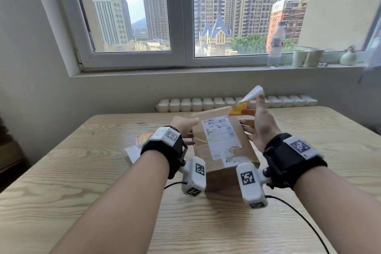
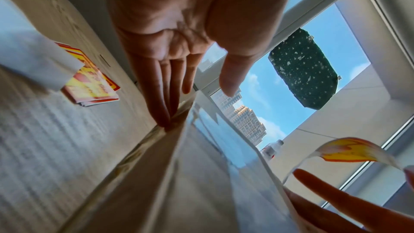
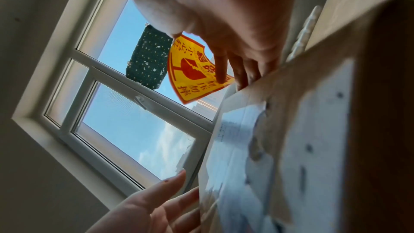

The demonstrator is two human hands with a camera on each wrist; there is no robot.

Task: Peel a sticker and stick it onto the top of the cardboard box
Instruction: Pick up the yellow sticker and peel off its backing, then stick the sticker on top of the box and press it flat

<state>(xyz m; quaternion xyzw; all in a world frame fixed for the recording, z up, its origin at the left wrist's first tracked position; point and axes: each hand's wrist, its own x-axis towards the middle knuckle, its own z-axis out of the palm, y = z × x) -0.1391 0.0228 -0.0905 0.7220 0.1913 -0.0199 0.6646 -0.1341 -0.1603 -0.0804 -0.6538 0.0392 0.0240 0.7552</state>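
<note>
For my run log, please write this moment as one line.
left hand: steadies cardboard box | right hand: holds peeled sticker above box's far edge | sticker: not yet stuck

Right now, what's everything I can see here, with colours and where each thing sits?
Brown cardboard box: one, middle of the table, white shipping label on top.
Yellow-and-red sticker: one, curling at the box's far right corner, under the right fingers.
Stack of yellow-and-red stickers: one, on the table left of the box.
Light wooden table: one, below the window.
Clear plastic bottle: one, on the windowsill.
Pale cups: two, sill, right of the bottle.
Left hand: fingers straight against the box's left side.
Right hand: at the box's right, touching the sticker.
</note>
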